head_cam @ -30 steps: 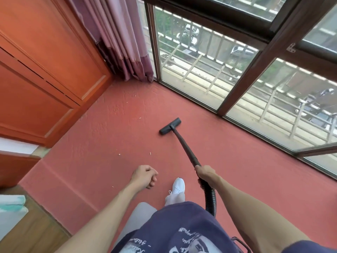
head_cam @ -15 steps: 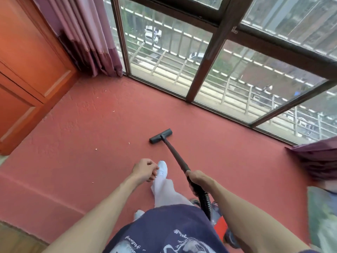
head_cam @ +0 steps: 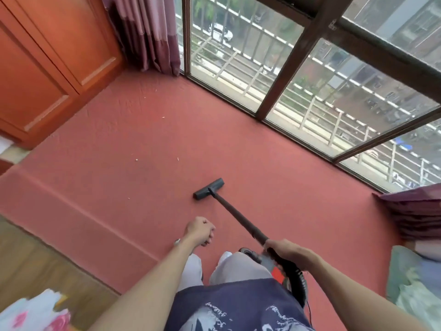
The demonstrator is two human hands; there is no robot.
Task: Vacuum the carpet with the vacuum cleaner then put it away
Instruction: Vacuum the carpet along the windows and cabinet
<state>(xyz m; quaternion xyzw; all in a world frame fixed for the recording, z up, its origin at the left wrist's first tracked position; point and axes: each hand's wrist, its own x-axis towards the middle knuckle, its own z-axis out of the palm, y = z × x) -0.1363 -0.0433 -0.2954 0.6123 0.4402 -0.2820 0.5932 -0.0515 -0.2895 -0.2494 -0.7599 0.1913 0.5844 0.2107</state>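
Note:
The black vacuum head [head_cam: 209, 188] lies flat on the red carpet [head_cam: 143, 130] in front of me. Its dark wand [head_cam: 238, 217] slants back to my right hand [head_cam: 286, 250], which grips the wand where it meets the ribbed black hose [head_cam: 296, 280]. Behind my legs a bit of the vacuum body [head_cam: 276, 274] shows red and grey. My left hand [head_cam: 200, 231] hangs curled into a loose fist, holding nothing, left of the wand. Small white crumbs [head_cam: 177, 159] dot the carpet beyond the head.
Large windows with dark frames [head_cam: 284, 75] run along the far and right side. A purple curtain [head_cam: 148, 34] hangs in the corner beside an orange wooden cabinet [head_cam: 47, 68]. Folded bedding [head_cam: 417, 216] sits at right. The carpeted platform steps down to wood floor [head_cam: 35, 271] at left.
The vacuum head has been drawn back toward me, away from the window. My view swung right, then back left. Both hands keep their pose.

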